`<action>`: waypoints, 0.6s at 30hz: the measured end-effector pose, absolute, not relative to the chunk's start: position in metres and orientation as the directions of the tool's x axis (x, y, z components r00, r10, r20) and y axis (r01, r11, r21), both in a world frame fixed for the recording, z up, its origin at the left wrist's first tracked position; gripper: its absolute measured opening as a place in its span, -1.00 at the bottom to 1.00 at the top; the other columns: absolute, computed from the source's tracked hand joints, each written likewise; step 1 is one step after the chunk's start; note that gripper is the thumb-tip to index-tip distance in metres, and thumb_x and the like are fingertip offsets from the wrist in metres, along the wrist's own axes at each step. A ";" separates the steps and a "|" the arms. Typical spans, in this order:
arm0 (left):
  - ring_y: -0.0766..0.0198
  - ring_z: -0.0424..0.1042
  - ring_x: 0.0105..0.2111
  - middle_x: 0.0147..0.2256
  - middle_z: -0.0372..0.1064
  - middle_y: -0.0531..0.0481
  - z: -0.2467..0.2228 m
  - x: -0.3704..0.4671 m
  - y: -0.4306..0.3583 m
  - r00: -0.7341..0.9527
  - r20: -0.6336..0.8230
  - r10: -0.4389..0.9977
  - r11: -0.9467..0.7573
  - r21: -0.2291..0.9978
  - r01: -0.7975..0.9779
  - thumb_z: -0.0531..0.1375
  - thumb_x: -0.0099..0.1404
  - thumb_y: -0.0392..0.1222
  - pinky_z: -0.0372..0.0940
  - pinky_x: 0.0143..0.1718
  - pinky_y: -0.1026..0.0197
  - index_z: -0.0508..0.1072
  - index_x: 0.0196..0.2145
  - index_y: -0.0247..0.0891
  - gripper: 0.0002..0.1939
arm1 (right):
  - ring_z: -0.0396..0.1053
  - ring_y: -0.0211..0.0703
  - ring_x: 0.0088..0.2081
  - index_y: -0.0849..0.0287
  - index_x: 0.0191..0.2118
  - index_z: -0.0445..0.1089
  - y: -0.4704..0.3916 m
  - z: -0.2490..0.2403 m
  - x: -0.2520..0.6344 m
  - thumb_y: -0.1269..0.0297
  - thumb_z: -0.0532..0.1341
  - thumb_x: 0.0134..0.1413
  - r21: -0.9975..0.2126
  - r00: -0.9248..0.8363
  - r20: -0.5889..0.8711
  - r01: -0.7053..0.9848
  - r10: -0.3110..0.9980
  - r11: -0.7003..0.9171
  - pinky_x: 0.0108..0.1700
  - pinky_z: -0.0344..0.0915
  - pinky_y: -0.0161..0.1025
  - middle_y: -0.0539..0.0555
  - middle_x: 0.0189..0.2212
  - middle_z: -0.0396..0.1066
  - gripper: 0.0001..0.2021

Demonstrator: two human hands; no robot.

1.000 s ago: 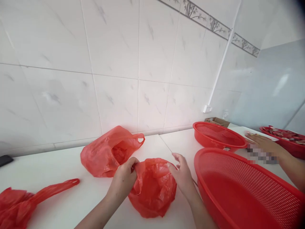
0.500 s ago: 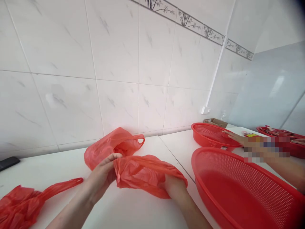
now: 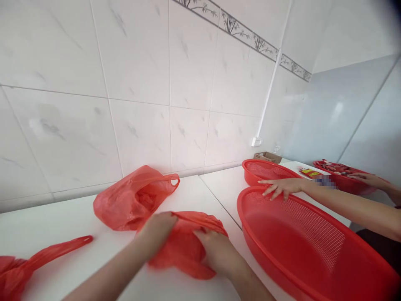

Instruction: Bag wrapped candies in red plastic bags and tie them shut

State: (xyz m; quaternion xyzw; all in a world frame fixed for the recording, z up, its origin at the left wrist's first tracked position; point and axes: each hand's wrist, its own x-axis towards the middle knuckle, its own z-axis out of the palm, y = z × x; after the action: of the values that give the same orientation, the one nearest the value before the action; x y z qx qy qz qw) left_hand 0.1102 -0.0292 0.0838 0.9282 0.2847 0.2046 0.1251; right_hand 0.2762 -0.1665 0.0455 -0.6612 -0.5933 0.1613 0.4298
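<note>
White marble-look wall tiles (image 3: pixel 140 62) carry a bamboo-pattern border strip (image 3: pixel 244 35). A white conduit (image 3: pixel 269 92) drops to a socket (image 3: pixel 256 141). White countertop (image 3: pixel 78 221), evenly lit.

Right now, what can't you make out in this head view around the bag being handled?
- Red plastic bag under the left hand and right hand: contents hidden by hands and folds.
- Rear bag: inside not visible.
- Left bag: cut off by the frame edge.
- Far basket: items too small.
- Nearest basket: cut off at the bottom edge.

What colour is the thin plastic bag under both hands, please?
The crumpled thin plastic bag is red, shown best in the head view.
</note>
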 end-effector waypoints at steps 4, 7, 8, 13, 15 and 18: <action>0.15 0.42 -0.31 -0.27 0.41 -0.04 0.089 0.100 -0.026 0.858 0.123 0.500 -0.850 0.260 0.458 0.22 0.00 -0.44 0.29 -0.32 0.18 0.49 -0.25 -0.16 -0.66 | 0.42 -0.05 -0.23 0.04 -0.24 0.47 -0.196 0.056 0.286 0.60 0.16 -0.38 -0.582 0.057 0.189 0.810 0.980 0.066 -0.23 0.23 -0.26 0.08 -0.20 0.49 -0.53; 0.15 0.37 -0.38 -0.35 0.38 -0.03 0.090 0.101 -0.043 0.902 0.127 0.413 -0.908 0.129 0.398 0.09 -0.01 -0.52 0.20 -0.42 0.20 0.47 -0.35 -0.16 -0.66 | 0.41 -0.06 -0.26 0.04 -0.27 0.48 -0.198 0.066 0.289 0.57 0.14 -0.26 -0.630 0.149 0.201 0.777 0.968 0.011 -0.28 0.20 -0.26 0.07 -0.25 0.49 -0.61; 0.16 0.36 -0.41 -0.39 0.36 -0.03 0.091 0.105 -0.050 0.919 0.131 0.371 -0.928 0.075 0.364 0.06 0.01 -0.53 0.18 -0.45 0.21 0.45 -0.38 -0.17 -0.68 | 0.40 -0.07 -0.27 0.04 -0.28 0.47 -0.196 0.070 0.289 0.53 0.13 -0.19 -0.648 0.192 0.222 0.762 0.956 -0.002 -0.30 0.19 -0.26 0.07 -0.28 0.49 -0.67; 0.05 0.38 -0.30 -0.33 0.41 -0.11 0.086 0.120 -0.070 0.930 0.106 0.351 -0.936 0.004 0.353 0.16 0.05 -0.37 0.25 -0.31 0.11 0.45 -0.33 -0.19 -0.79 | 0.31 -0.15 -0.48 0.04 -0.13 0.43 -0.168 0.067 0.295 0.37 0.17 -0.08 -0.604 0.358 0.257 0.785 0.898 -0.140 -0.46 0.02 -0.30 0.02 -0.52 0.42 -0.68; -0.11 0.34 -0.13 -0.16 0.39 -0.24 0.081 0.117 -0.066 0.907 0.110 0.407 -0.912 -0.001 0.409 0.25 -0.08 -0.35 0.23 -0.16 -0.03 0.47 -0.29 -0.22 -0.69 | 0.22 -0.21 -0.58 0.05 -0.23 0.45 -0.160 0.060 0.300 0.40 0.25 -0.23 -0.556 0.389 0.215 0.803 0.896 -0.215 -0.51 -0.06 -0.31 -0.03 -0.62 0.34 -0.69; -0.15 0.35 -0.11 -0.14 0.41 -0.27 0.075 0.103 -0.060 0.905 0.056 0.422 -0.907 0.001 0.422 0.24 -0.18 -0.44 0.23 -0.15 -0.05 0.51 -0.37 -0.22 -0.66 | 0.11 -0.30 -0.68 0.10 -0.57 0.40 -0.162 0.053 0.305 0.50 0.27 -0.45 -0.538 0.353 0.104 0.806 0.930 -0.246 -0.57 -0.08 -0.32 -0.09 -0.73 0.26 -0.82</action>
State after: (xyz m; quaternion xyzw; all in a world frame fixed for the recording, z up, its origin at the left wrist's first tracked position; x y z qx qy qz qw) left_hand 0.1029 -0.0596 0.0746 0.9760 0.2161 0.0272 -0.0056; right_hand 0.3047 -0.1616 0.0535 -0.7804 -0.5562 0.1186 0.2598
